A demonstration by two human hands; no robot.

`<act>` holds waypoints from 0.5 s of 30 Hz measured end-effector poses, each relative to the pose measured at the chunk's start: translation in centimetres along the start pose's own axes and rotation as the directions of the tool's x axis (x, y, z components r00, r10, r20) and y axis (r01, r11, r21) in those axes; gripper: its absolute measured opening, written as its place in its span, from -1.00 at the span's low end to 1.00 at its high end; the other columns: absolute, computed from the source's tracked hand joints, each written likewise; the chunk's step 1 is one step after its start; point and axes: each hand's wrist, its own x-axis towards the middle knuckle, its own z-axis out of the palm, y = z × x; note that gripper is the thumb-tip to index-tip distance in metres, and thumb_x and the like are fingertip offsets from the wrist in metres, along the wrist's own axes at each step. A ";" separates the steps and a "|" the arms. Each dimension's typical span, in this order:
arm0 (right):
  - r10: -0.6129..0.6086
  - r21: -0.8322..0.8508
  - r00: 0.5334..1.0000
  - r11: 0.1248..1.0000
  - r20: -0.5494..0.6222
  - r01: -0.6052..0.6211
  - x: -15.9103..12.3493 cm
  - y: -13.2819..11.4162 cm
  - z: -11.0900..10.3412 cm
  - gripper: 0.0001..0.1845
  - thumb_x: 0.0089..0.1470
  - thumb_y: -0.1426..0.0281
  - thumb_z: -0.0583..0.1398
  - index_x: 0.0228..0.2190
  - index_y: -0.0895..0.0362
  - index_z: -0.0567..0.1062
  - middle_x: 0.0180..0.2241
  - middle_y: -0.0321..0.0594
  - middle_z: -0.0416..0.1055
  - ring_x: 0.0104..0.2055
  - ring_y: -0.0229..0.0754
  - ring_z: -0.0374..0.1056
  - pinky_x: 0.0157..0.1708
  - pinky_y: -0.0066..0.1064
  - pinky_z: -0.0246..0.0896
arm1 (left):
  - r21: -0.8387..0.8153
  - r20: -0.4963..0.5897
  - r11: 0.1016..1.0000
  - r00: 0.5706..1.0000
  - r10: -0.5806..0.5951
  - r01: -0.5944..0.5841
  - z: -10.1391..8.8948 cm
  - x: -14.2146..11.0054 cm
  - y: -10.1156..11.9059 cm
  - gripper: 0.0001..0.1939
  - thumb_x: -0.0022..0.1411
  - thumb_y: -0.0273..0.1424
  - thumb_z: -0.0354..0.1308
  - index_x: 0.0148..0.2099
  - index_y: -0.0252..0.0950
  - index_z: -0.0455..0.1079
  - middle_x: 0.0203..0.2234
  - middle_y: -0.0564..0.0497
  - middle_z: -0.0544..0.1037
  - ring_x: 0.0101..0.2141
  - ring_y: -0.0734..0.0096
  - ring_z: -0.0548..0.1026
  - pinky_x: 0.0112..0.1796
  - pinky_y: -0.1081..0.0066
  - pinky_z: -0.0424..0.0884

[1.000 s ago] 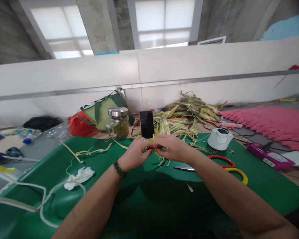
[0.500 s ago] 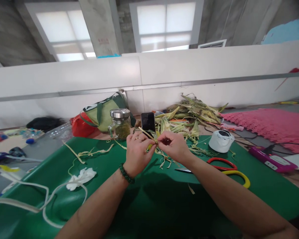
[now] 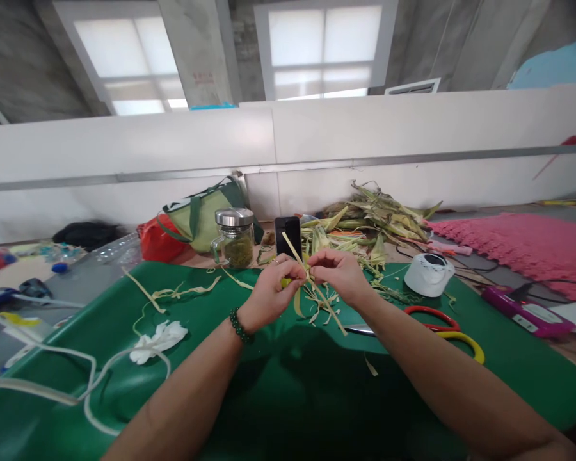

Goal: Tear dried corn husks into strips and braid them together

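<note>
Both hands meet over the middle of the green mat [image 3: 192,390]. My left hand [image 3: 277,287], with a ring and a green bead bracelet [image 3: 240,326] at the wrist, pinches a pale corn husk strip [image 3: 333,312]. Opposite it, the fingertips of my right hand [image 3: 340,275] are pressed together on the same husk strips. One long strip runs slantwise between the hands, its upper end [image 3: 290,243] in front of a dark phone [image 3: 288,234]. Husk scraps [image 3: 319,301] lie beneath. Scissors [image 3: 432,320] with one red and one yellow handle rest partly under my right forearm.
A heap of corn husks [image 3: 379,214] lies behind the hands. A lidded glass jar [image 3: 235,246] and a green bag [image 3: 204,221] stand back left. At right are a white roll-like object [image 3: 428,275], a purple device [image 3: 525,310] and pink cloth [image 3: 509,243]. Crumpled tissue [image 3: 158,342] lies left.
The long husk strip now extends below the hands as well as above them. My right hand has opened slightly away from the left. The view has shifted a little.
</note>
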 end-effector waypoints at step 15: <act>-0.286 -0.288 0.958 0.919 -0.016 0.269 -1.0 0.3 0.4 -0.90 -0.22 0.45 0.16 -0.59 0.17 0.50 -0.63 -0.30 0.40 -0.60 -0.35 0.22 -0.60 -0.53 0.11 | 0.144 -0.069 0.960 0.970 -0.234 0.242 0.9 -0.6 0.2 -0.93 0.02 -0.53 0.11 -0.41 -0.30 0.40 -0.55 0.06 0.43 -0.51 0.48 0.36 -0.45 0.48 0.25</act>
